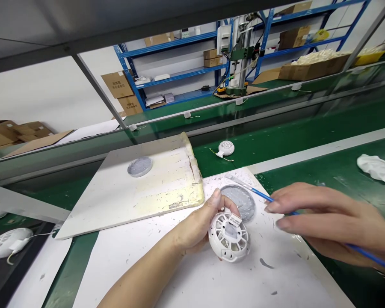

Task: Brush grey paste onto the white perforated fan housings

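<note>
My left hand (205,222) holds a round white plastic housing (229,237) with slotted vents, a small white connector on its top edge and a grey patch at its centre. Between the thumb and fingers of my right hand (321,214) is a thin blue stick (259,193) with a pale flat tip. That tip lies over the far edge of a round dish of grey paste (240,201), just beyond the housing. The dish rests on white paper (131,256) marked with grey smears.
A white board (160,171) at left bears a smaller grey dish (140,167). Another white housing (226,148) with wires sits on the green belt (295,128); one more (9,243) is at far left. White cloth-like material (377,168) lies right. A metal frame crosses overhead.
</note>
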`<state>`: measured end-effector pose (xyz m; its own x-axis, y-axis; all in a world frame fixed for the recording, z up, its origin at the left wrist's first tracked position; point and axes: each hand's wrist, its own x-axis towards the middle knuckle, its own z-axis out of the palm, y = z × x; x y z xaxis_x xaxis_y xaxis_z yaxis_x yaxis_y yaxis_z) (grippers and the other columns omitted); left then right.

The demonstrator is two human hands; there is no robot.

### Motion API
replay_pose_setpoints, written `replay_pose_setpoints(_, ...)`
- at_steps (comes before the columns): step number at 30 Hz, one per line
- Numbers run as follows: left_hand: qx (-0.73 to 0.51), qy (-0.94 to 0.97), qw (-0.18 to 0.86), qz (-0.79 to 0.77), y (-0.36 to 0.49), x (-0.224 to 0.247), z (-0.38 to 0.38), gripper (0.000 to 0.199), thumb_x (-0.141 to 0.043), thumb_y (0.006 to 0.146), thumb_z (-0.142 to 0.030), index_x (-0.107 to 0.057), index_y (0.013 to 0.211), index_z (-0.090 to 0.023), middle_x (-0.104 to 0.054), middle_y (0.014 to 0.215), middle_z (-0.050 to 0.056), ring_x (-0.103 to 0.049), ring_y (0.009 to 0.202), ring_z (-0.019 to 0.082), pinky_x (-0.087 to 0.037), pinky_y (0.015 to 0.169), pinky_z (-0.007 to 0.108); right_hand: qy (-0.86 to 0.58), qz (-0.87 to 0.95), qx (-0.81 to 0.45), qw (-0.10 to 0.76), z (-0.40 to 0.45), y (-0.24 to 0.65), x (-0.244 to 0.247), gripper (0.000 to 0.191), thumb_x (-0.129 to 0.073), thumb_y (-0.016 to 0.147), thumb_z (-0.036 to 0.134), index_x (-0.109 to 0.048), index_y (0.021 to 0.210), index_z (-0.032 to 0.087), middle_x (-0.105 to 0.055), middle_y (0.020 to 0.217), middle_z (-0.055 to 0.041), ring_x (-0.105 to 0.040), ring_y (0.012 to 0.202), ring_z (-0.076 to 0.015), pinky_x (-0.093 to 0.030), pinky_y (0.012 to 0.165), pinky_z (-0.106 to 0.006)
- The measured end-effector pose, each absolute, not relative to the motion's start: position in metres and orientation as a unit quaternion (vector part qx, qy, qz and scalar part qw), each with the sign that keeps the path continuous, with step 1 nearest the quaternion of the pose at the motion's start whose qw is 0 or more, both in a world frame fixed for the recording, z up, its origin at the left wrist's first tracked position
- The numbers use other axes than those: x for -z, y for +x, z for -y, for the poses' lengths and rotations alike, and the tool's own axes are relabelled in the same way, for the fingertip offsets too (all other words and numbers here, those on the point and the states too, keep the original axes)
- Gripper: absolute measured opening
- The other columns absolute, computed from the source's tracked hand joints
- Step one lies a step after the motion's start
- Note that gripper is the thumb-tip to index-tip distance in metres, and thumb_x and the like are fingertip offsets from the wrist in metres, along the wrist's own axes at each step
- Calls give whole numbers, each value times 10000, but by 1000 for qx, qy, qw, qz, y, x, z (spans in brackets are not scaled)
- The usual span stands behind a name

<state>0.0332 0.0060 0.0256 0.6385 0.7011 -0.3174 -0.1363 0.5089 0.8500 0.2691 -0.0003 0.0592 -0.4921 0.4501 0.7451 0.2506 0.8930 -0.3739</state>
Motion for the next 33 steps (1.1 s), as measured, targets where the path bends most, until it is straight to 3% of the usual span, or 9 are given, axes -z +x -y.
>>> replay_pose_setpoints(3, -258, 413, 809, -329, 35, -27, -4, 675, -464, 738, -813, -583, 863, -160, -563, 735, 41, -527, 622, 134, -410, 585, 246, -137, 898, -92, 408, -9, 258, -65, 316, -630, 853, 100, -682, 1115, 269, -749, 932, -23, -721, 808, -160, -598, 728, -212)
replay_pose_setpoints(6, -257, 416, 810, -324, 36, -29, -2, 695, -466, 711, -837, -577, 849, -165, -549, 716, 30, -504, 612, 125, -396, 586, 241, -155, 902, -125, 384, -14, 252, -61, 316, -658, 861, 183, -648, 1162, 278, -743, 879, 7, -709, 753, -150, -589, 695, -220)
replay_pose_setpoints(14, -250, 424, 811, -317, 35, -31, 2, 610, -510, 755, -768, -557, 835, -165, -522, 718, 25, -473, 608, 114, -364, 568, 232, -58, 941, 0, 334, -20, 251, -59, 299, -439, 952, 118, -688, 1106, 177, -737, 899, -56, -660, 810, -185, -534, 731, -297)
replay_pose_setpoints(18, -306, 465, 781, -284, 33, -36, 6, 406, -650, 830, -503, -466, 1055, -219, -558, 861, 12, -514, 722, 114, -389, 656, 232, -78, 935, 26, 346, -19, 249, -64, 306, -383, 970, 127, -678, 1041, 165, -711, 815, -59, -614, 722, -176, -522, 668, -311)
replay_pose_setpoints(20, -333, 485, 760, -275, 32, -38, 8, 438, -713, 820, -324, -397, 1113, -248, -554, 950, 4, -512, 780, 103, -392, 698, 224, -114, 922, 49, 367, -16, 245, -61, 225, -466, 932, 102, -671, 1015, 145, -688, 789, -62, -595, 697, -172, -510, 634, -307)
replay_pose_setpoints(22, -358, 491, 746, -272, 33, -38, 9, 437, -698, 834, -263, -367, 1117, -246, -546, 992, 12, -508, 800, 100, -399, 710, 224, -139, 906, 64, 394, -11, 242, -55, 194, -538, 884, 65, -661, 1024, 119, -670, 793, -73, -581, 697, -172, -499, 624, -310)
replay_pose_setpoints(29, -405, 525, 707, -245, 29, -29, 8, 373, -639, 877, -298, -394, 1155, -250, -545, 1000, 27, -520, 843, 128, -424, 738, 266, -200, 908, 6, 368, 0, 257, -36, 411, -388, 962, 115, -565, 1309, 246, -676, 904, -41, -606, 797, -164, -505, 735, -309)
replay_pose_setpoints(33, -379, 529, 718, -245, 25, -33, 8, 386, -664, 852, -282, -416, 1146, -246, -538, 942, 15, -509, 805, 124, -415, 719, 268, -195, 914, -12, 356, 2, 266, -31, 498, -384, 950, 102, -489, 1410, 259, -686, 969, -43, -610, 812, -164, -512, 780, -312)
